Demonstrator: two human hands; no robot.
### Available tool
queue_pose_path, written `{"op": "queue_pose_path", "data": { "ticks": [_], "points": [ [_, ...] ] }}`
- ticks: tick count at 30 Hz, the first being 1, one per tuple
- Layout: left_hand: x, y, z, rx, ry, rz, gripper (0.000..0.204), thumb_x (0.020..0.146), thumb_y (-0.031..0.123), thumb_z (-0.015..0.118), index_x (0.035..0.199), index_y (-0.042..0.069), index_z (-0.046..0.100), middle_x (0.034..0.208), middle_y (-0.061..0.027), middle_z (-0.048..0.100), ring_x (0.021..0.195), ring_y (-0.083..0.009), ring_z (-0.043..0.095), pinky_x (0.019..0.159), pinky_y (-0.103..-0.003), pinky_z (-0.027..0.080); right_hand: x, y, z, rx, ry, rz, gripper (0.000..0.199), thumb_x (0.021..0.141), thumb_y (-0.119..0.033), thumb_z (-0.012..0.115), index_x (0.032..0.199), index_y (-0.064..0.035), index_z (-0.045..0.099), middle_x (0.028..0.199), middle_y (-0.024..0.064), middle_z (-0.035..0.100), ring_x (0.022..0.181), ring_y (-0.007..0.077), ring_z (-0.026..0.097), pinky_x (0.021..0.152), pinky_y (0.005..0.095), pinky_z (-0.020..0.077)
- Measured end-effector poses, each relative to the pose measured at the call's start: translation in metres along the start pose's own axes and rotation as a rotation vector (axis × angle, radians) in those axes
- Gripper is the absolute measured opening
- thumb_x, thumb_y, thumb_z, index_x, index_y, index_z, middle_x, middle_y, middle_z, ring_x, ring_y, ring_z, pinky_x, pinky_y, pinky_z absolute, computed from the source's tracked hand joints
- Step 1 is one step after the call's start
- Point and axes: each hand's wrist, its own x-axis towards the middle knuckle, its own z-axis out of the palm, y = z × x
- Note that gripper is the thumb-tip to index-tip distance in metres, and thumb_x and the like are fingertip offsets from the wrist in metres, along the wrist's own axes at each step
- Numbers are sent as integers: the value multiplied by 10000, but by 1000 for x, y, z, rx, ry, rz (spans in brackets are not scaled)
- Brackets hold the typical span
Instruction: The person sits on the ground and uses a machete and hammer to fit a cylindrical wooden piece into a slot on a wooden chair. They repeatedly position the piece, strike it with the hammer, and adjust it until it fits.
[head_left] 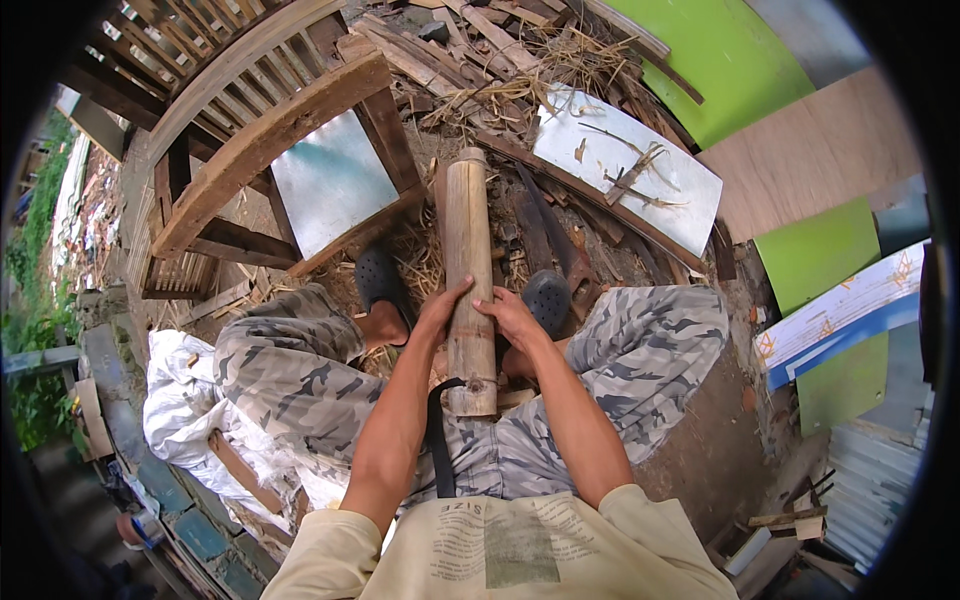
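Close in, my left hand [440, 312] and right hand [508, 316] wrapped on the bamboo pole [469, 270] between my knees, fingertips hidden behind it, dark sandals [380, 280] beyond, far end among blurred straw and planks [480, 60]

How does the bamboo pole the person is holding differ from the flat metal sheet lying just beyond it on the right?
The bamboo pole is round and tan; the metal sheet is flat and pale silver. The bamboo pole runs straight away from the person between the feet, while the metal sheet lies slanted. The left hand and right hand grip the pole; nothing holds the sheet, which only bears loose wood splinters. Both rest low amid scrap wood.
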Motion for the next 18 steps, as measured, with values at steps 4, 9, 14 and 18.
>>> {"op": "queue_pose_path", "data": {
  "ticks": [4,9,14,18],
  "points": [
    [1,1,-6,-123,-86,-30,777,845,416,832,1305,-138,542,1140,-213,677,1001,-283,707,838,-407,604,5,4,1,-111,36,-121,642,904,-206,794,1403,61,492,1271,127,644,1146,203,619,990,335,481],
    [-15,26,4,-133,-67,136,674,830,331,856,1261,-109,582,1120,-192,694,953,-254,714,836,-381,592,-6,-16,6,-91,4,-196,667,902,-190,800,1419,62,462,1254,138,658,1144,196,622,981,328,492],
    [-26,59,10,130,-29,374,625,793,294,883,1229,-71,623,1104,-152,718,942,-198,703,825,-335,570,-10,-35,11,-56,4,-265,566,914,-102,763,1356,71,454,1167,182,675,1034,211,678,862,312,548],
    [-32,66,16,263,50,435,654,758,314,905,1206,-78,633,1086,-152,727,939,-199,704,848,-336,565,-14,-36,12,-158,68,-363,547,917,-129,776,1334,54,473,1121,154,679,987,189,681,827,316,564]
  ]
}}
